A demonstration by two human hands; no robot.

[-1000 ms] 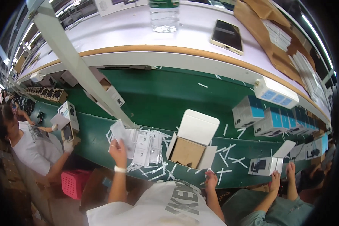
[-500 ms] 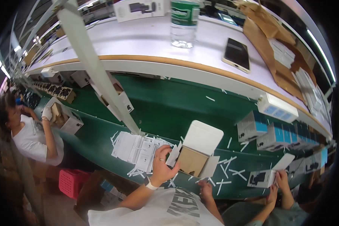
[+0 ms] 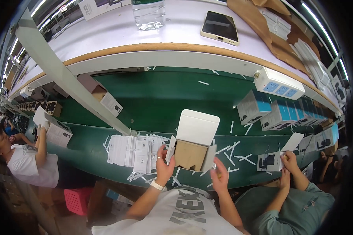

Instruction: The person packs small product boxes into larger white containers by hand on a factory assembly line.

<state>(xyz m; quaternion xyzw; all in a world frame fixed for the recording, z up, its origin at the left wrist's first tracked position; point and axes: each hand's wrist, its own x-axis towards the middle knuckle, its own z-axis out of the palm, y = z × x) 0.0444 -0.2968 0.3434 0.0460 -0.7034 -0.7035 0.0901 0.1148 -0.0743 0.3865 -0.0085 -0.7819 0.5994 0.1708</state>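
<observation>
A white cardboard box (image 3: 198, 124) stands on the green bench in front of me, its lid raised and side flaps spread. Brown cardboard (image 3: 189, 155) fills its inside. My left hand (image 3: 165, 167) is closed about the box's left flap, thumb toward the opening. Beside the right flap is my right hand (image 3: 220, 177), fingers bent together. Something small and yellowish shows at those fingers, too small to name. Left of the box lie stacks of white printed leaflets (image 3: 141, 156), close to my left hand.
White paper strips (image 3: 245, 158) litter the bench. A co-worker on the right handles another box (image 3: 270, 161); one on the left handles a box (image 3: 59, 133). Blue-and-white boxes (image 3: 255, 107) stand behind. A shelf above holds a phone (image 3: 220, 26) and a bottle (image 3: 150, 15). A slanting post (image 3: 70, 78) crosses the left.
My right hand has come up from the bench's near edge to the box's right flap. My left hand stays at the left flap. The whole view has shifted.
</observation>
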